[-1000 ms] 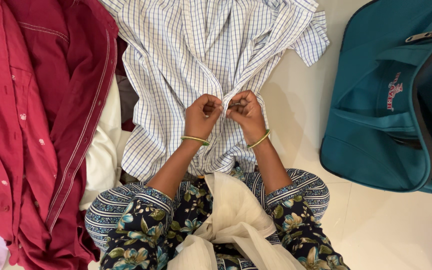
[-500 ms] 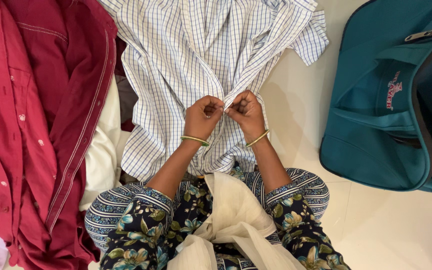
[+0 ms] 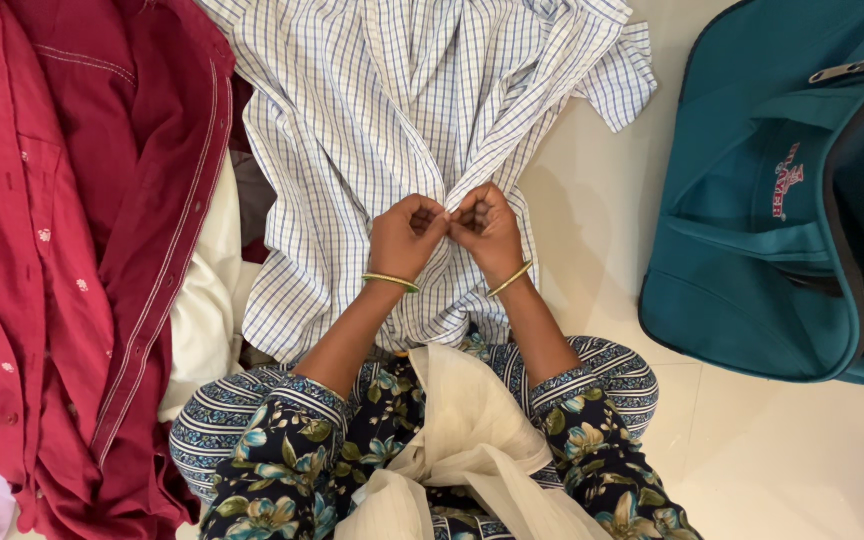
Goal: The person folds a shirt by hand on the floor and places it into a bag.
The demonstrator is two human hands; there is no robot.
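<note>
Left hand (image 3: pixel 405 238) and right hand (image 3: pixel 485 232) are pinching the checked shirt (image 3: pixel 392 110) placket, fingers closed, on pale tiled floor (image 3: pixel 782 450); red garment (image 3: pixel 62 230) lying at nine o'clock, teal bag (image 3: pixel 752 250) at three.

The checked shirt (image 3: pixel 392 110) runs off at twelve o'clock — its placket hidden under both fists; teal bag (image 3: pixel 752 250) cut at three o'clock.

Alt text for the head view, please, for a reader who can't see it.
Left hand and right hand pinch the front edges of a white-and-blue checked shirt together on a pale floor. Red garments lie at the left, a teal bag at the right.
</note>
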